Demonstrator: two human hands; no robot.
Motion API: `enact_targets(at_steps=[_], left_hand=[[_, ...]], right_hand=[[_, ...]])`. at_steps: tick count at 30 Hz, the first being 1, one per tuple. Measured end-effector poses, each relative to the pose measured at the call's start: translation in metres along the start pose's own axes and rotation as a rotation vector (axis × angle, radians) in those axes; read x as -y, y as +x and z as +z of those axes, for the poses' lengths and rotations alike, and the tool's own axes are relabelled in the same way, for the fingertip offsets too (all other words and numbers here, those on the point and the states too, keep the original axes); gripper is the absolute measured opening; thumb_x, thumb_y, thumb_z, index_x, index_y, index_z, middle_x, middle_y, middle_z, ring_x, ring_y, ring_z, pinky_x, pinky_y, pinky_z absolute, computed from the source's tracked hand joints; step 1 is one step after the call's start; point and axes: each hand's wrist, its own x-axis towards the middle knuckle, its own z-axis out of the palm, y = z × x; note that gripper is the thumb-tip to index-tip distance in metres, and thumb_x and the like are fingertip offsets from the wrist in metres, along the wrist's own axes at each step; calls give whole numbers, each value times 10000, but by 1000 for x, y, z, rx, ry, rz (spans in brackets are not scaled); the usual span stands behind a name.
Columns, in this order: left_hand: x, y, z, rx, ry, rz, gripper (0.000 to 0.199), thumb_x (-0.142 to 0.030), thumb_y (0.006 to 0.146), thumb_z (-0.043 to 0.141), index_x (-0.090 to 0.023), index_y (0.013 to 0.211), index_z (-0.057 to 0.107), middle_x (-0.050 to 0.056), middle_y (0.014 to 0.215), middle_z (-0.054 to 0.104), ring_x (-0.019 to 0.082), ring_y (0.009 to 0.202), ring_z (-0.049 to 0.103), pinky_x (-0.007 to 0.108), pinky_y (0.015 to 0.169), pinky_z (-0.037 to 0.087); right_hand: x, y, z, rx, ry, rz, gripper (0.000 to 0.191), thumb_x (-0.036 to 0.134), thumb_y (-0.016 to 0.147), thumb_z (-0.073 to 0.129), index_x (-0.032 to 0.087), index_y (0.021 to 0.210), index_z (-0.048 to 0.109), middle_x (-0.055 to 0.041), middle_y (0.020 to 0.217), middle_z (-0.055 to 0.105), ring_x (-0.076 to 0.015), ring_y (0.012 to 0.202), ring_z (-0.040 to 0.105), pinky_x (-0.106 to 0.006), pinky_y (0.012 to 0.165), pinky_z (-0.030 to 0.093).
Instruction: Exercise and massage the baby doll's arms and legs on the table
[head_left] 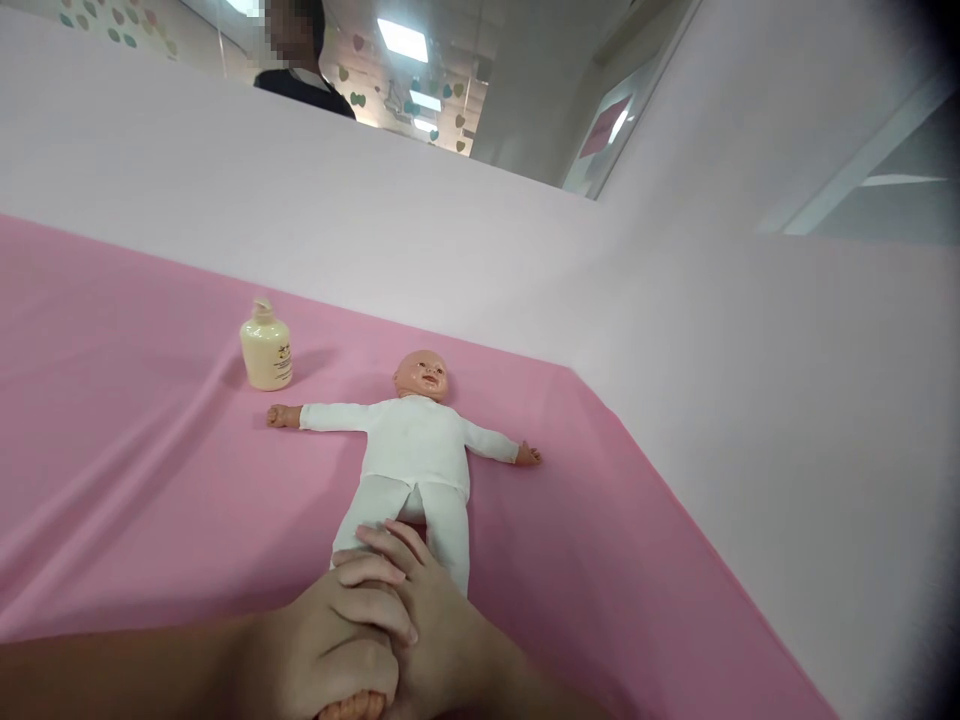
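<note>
Rubbing palms together, left hand (337, 640) laid over right hand (435, 630) with fingers pressed close and holding nothing, just below the legs of the doll (416, 450) lying face-up on the pink sheet (135, 470), lotion bottle (265, 347) upright nearby; next, probably, spreading onto the doll gently.

Bright overhead light, dark rt corner

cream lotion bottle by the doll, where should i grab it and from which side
Probably around the wide rounded body of the cream plastic lotion bottle, not the narrow cap. It stands upright on the pink cloth, apart from the baby doll in white clothes. Come from the near or left side: the doll's outstretched arm lies to its right.
</note>
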Motion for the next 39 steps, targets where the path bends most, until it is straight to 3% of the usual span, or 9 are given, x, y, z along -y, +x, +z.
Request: enact_targets(at_steps=[4, 11, 16, 20, 24, 27, 29, 34, 39], left_hand=[[-2, 7, 0, -78, -48, 39, 358, -478, 1016, 378, -219, 907, 600, 83, 1048, 665, 222, 1119, 543, 392, 1070, 461], [2, 8, 1, -77, -33, 154, 517, -451, 1054, 172, -205, 845, 576, 92, 958, 669, 201, 1094, 571, 382, 1114, 432], [2, 10, -1, -61, -41, 152, 481, -433, 1053, 219, -218, 941, 634, 100, 1077, 714, 182, 1143, 617, 391, 1143, 428], [1, 6, 2, -111, -67, 152, 397, -462, 1031, 355, -180, 1064, 632, 77, 765, 706, 230, 1141, 654, 465, 1209, 366], [-4, 1, 3, -97, -88, 46, 321, -415, 1011, 377, -212, 865, 580, 32, 597, 609, 254, 1120, 665, 493, 1215, 343], [-6, 1, 2, -44, -106, 25, 258, -299, 996, 345, -205, 845, 532, 33, 624, 621, 209, 994, 679, 431, 1142, 424], [-7, 2, 2, -35, -132, 46, 272, -308, 1006, 311, -200, 876, 524, 42, 656, 629, 174, 816, 656, 359, 1003, 516], [-7, 4, 5, -75, -145, 41, 335, -294, 1038, 234, -195, 920, 531, 40, 686, 633, 147, 654, 586, 302, 832, 551], [-1, -1, 22, -94, -170, 119, 406, -370, 1066, 268, -189, 815, 530, 29, 686, 627, 113, 597, 550, 264, 763, 510]], right_hand=[[-1, 2, 9, -46, -10, -18, 833, 686, 804, 700, 239, 1459, 446, -86, 1398, 595, -314, 1468, 358, -537, 1258, 230], [8, 1, 10, -56, 52, 70, 854, 691, 824, 675, 206, 1481, 423, -98, 1363, 596, -290, 1460, 381, -492, 1252, 265], [-3, 4, -3, -6, 45, -72, 838, 732, 872, 589, 201, 1494, 405, -90, 1370, 609, -231, 1350, 489, -412, 1230, 279], [-19, 1, -5, 16, -60, -188, 893, 785, 875, 523, 151, 1491, 401, -130, 1408, 591, -216, 1306, 505, -375, 1171, 335], [-34, -12, 1, -136, -72, -258, 799, 807, 914, 395, 136, 1322, 546, -140, 1232, 669, -219, 1207, 565, -375, 1070, 412], [-43, -27, 9, -280, -15, -274, 663, 783, 928, 410, 166, 1045, 622, -57, 900, 694, -168, 848, 618, -384, 1032, 430], [-45, -37, 15, -253, -34, -273, 629, 792, 906, 445, 187, 904, 617, -8, 741, 631, -145, 686, 550, -377, 984, 453], [-34, -50, 30, -107, -94, -342, 468, 655, 939, 550, 203, 880, 653, -8, 751, 637, -154, 729, 553, -347, 878, 469], [-25, -49, 38, -109, -109, -358, 355, 474, 988, 562, 212, 751, 596, 4, 696, 629, -144, 690, 533, -319, 763, 443]])
